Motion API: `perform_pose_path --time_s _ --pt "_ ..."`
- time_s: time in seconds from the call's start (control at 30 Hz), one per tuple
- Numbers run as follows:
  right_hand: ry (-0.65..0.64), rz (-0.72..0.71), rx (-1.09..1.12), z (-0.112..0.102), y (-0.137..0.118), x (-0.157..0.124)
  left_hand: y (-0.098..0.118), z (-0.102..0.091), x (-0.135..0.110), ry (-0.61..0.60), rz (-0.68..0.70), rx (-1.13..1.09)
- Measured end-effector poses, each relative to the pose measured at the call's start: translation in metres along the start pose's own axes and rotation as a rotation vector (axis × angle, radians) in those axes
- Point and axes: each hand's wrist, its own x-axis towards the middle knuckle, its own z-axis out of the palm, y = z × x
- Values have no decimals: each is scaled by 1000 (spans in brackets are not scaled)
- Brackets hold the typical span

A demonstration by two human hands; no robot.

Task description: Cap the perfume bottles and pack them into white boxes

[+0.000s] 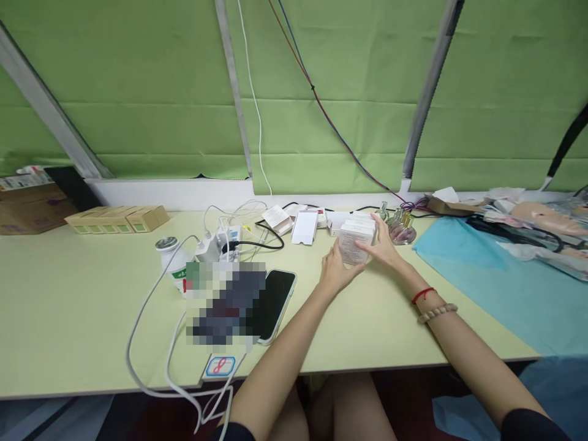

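Several small white printed cartons [357,240] stand pressed side by side in a block on the table. My left hand [339,270] curls around the block's near left side, with its thumb along the lower front. From the right, my right hand [382,248] clasps the same cartons, fingers reaching over the far side and thumb across the front. Just behind and left of them lies a flat white carton [304,227]. Small glass bottles [403,229] stand close to the right of my right hand.
On the left are a power strip with cables [228,242], a white bottle [172,260] and phones [275,300], partly pixelated. Yellow boxes [117,219] line the back left. A blue sheet [487,275] covers the right, with a manikin [551,217] and black tubing. White cables hang over the front edge.
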Motion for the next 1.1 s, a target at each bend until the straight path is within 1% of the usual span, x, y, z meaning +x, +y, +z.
perform_pose_path --time_s 0.1,0.23,0.33,0.4,0.53,0.6,0.67,0.77,0.83,0.9,1.0,1.1 --pt "-4 -42 -23 -1 -2 1 0 0 12 -8 -34 -52" --pt "32 -73 -15 -1 -6 3 0 4 29 -17 15 -119" --pt "51 -64 2 -1 -8 5 -1 7 33 -7 53 -136" --pt "53 -38 48 -2 -8 6 -2 7 32 -28 97 -111" --pt "88 49 229 -7 -4 10 -2 7 29 -126 223 23" --pt "100 50 251 -11 -2 12 0 7 28 -156 255 90" --pt "117 13 185 -15 -3 13 3 8 27 -161 262 141" --pt "157 -59 25 -20 -10 13 7 9 26 -139 250 200" --pt "146 -101 -51 -22 -16 12 7 9 25 -128 250 217" --pt "132 -131 -87 -23 -21 11 6 10 25 -121 277 215" --pt "147 -142 -97 -21 -25 11 4 12 26 -103 319 206" --pt "129 -134 -136 -21 -24 11 4 12 27 -90 308 205"
